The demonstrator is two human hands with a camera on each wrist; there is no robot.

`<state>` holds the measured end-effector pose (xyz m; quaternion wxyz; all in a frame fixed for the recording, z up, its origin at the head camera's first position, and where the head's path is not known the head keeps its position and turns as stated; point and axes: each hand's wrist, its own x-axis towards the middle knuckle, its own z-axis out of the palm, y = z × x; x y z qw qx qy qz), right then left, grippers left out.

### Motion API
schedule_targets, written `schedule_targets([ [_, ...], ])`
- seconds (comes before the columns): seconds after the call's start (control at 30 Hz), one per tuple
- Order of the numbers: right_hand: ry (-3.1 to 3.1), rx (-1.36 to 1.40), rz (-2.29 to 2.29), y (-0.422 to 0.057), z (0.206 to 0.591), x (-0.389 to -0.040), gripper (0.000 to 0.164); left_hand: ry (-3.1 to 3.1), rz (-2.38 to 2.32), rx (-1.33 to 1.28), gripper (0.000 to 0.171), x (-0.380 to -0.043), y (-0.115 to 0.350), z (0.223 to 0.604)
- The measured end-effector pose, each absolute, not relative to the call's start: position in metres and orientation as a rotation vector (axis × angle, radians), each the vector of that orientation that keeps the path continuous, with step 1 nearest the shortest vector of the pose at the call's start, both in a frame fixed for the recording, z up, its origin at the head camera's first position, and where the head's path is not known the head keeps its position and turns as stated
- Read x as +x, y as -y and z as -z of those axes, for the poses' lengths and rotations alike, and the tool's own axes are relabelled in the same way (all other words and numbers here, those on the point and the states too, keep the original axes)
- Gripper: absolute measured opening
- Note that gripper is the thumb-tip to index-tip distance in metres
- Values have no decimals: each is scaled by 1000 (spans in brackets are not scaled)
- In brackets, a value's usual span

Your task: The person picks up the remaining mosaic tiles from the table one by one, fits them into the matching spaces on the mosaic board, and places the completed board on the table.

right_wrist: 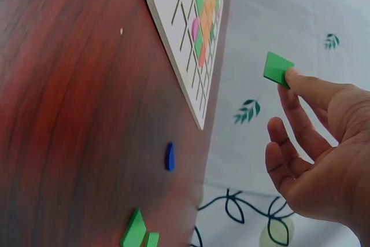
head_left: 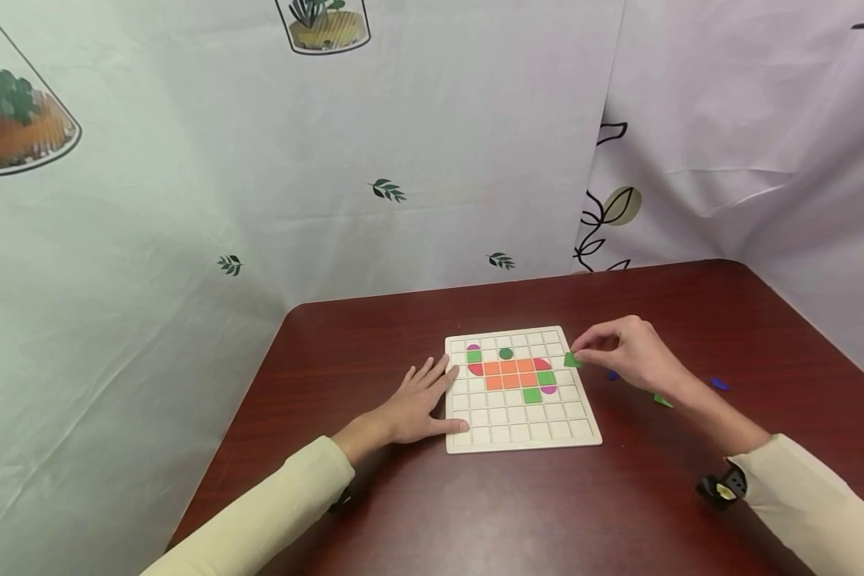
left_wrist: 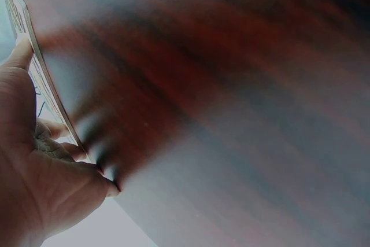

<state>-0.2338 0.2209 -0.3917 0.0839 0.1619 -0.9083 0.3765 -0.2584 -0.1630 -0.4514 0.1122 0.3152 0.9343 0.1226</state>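
Note:
A pale square grid board [head_left: 490, 436] lies on the dark red-brown table. Orange squares [head_left: 510, 374], green squares [head_left: 532, 395], a dark green circle [head_left: 506, 354] and several pink and red rounded pieces fill some cells. My left hand [head_left: 419, 406] rests with fingers spread at the board's left edge, its thumb over the lower left corner. Between thumb and forefinger my right hand [head_left: 630, 352] pinches a green square tile [right_wrist: 278, 68], raised near the board's right edge. The other right fingers curl loosely in the right wrist view.
To the board's right lie loose pieces: a blue piece [right_wrist: 170, 157], another blue piece [head_left: 720, 384] and green pieces [right_wrist: 134, 229]. A white printed cloth [head_left: 439, 144] hangs behind the table [head_left: 518, 512]. A dark watch [head_left: 722, 486] is on the right wrist.

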Motion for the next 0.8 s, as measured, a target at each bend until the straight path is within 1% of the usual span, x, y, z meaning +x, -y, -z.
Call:
schedule_targets([
  [0.4,2777,547,-1200,-193,404,-238,9,-2743,-353,923,102,-258,161,449],
  [0.8,2825,697,-1208,-177,424,-239,11,-2743,-355,914,101,-257,161,448],
])
